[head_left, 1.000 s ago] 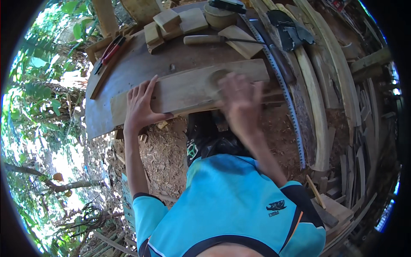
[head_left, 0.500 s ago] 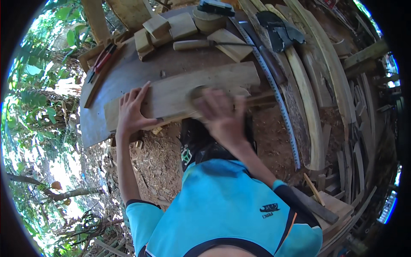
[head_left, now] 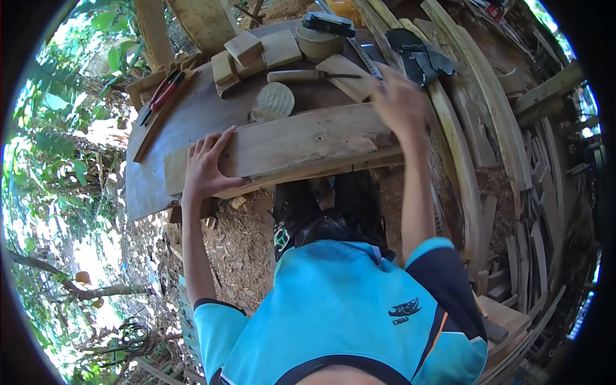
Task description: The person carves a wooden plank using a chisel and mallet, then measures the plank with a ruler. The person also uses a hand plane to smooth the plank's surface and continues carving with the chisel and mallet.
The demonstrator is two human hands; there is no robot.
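Plank [head_left: 301, 144] lies clamped under the left grip [head_left: 206, 165]; right grip [head_left: 401, 106] too blurred to tell.

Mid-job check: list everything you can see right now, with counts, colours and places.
Table: one, grey-brown, upper middle
Plank: one, pale brown, along the table's near side
Round disc: one, pale, just beyond the plank
Wood blocks: at least four, tan, table's far side
Wooden-handled tool: one, tan handle, dark shaft, beyond the plank
Pliers: one pair, red-handled, table's left side
Round block: one, tan, table's far edge
Box-like thing: one, dark, on the round block
Timbers: several, tan, right
Cloth-like piece: one, dark, on the timbers
Plants: many, green, left
Shirt: one, blue and black, bottom
Left hand: one, bare, on the plank
Right hand: one, bare, blurred, near the plank's right end
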